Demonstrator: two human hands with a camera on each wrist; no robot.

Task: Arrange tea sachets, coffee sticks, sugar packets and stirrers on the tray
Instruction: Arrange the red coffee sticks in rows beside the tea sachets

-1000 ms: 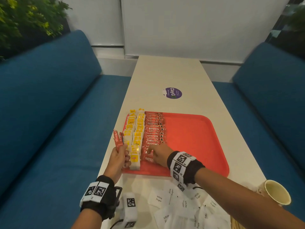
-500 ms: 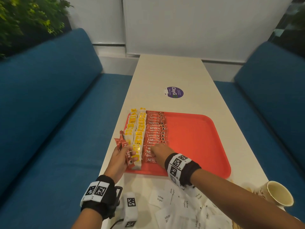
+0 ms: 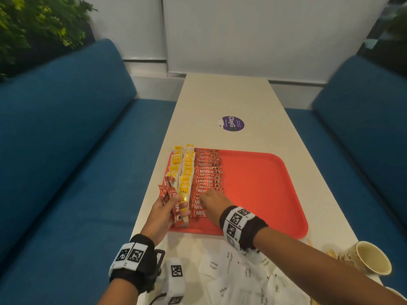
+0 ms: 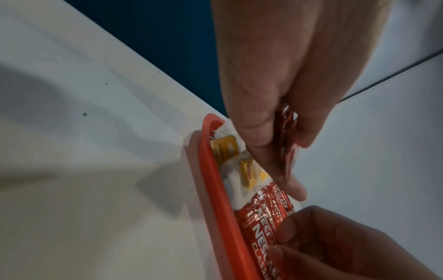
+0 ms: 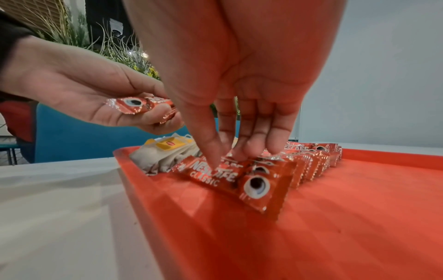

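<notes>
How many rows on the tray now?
3. One tea sachet row at the tray's left edge, a second tea row beside it, then the coffee stick row. Left hand and right hand hide near ends.

Tray (image 3: 259, 186): smooth orange-red plastic, slight sheen. Coffee sticks (image 3: 207, 172): glossy crinkled red foil, reflective. Tea sachets (image 3: 186, 170): soft matt white paper, yellow tags. Sugar packets (image 3: 213, 264) at 6 o'clock of tray: matt white paper. Surface (image 3: 220, 102): smooth pale matt laminate. Cup (image 3: 370, 258): paper. Benches (image 3: 66, 128): blue woven cloth. Wrist bands (image 3: 134, 258): black cloth.
</notes>
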